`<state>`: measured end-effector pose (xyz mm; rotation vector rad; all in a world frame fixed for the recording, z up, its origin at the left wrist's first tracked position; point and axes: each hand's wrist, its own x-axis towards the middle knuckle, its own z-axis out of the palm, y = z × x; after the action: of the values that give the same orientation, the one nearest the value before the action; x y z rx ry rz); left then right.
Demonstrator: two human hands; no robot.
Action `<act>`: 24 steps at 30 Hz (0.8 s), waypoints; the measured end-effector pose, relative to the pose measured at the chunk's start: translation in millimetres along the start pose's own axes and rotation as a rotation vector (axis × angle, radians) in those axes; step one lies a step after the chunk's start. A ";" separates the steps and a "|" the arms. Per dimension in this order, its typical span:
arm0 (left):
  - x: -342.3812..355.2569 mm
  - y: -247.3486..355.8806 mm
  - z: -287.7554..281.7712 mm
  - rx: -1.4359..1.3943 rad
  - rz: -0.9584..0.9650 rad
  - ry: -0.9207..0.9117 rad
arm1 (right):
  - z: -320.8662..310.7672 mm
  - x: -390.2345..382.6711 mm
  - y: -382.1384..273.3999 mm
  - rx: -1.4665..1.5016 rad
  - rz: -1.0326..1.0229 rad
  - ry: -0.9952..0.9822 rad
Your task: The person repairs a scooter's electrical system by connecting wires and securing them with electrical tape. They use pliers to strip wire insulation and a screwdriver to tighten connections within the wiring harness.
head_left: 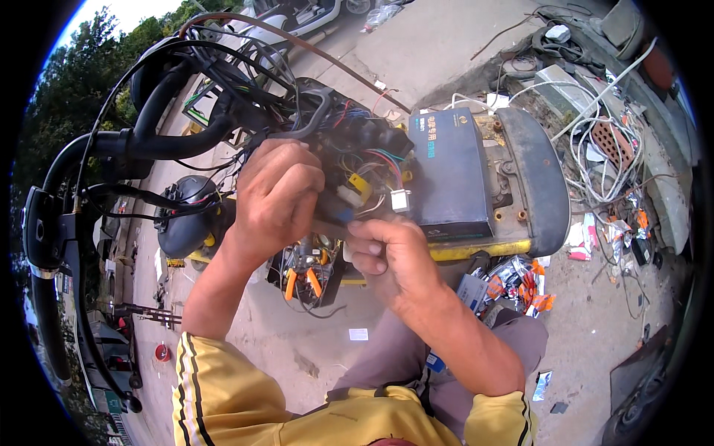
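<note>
My left hand [281, 189] is curled at the wiring's near side, its fingertips turned away, so I can't tell what it grips, if anything. My right hand [387, 249] is bent thumb to fingers at about 4 o'clock from it; whether a thin wire sits in that pinch I can't tell either. The loose wiring lies just beyond and between them: the yellow connector [360, 187] at 11 o'clock from my right hand, the white connector [400, 200] towards 12. With so many leads crowded here, I could mate the wrong pair, or tug one from its terminal by pulling on wire instead of housing.

At 1 to 2 o'clock from my right hand, the dark box [454, 171] could slide if my knuckles knock it. Below my left hand, near 6 o'clock, sit the orange-handled pliers [314, 282]; a small part dropped there would be hard to find. Out at 9 to 10, the handlebar [160, 147] trails cables that might snag my left arm and jerk the wiring.
</note>
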<state>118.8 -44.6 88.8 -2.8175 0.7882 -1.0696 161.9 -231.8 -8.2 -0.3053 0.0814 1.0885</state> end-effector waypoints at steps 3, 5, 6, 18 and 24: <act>-1.2 2.9 -1.9 -0.013 -0.088 -0.049 | -6.7 -2.5 -3.2 0.071 -0.009 -0.033; 0.2 4.0 -5.2 -0.018 -0.121 -0.077 | -15.2 -4.1 -7.1 0.133 0.004 -0.094; 2.1 4.9 -6.8 -0.022 -0.135 -0.087 | -12.0 -7.3 -10.8 0.171 0.004 -0.089; 27.7 11.3 -8.4 0.194 0.092 -0.451 | -5.0 -29.5 -6.5 -0.277 -0.243 -0.052; 22.7 6.2 -2.9 0.220 0.147 -0.388 | -11.9 -23.7 7.6 -1.646 -0.870 0.344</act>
<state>128.6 -60.2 103.8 -2.6091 0.7662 -0.5259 145.2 -252.3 -16.0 -1.8016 -0.6335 -0.0177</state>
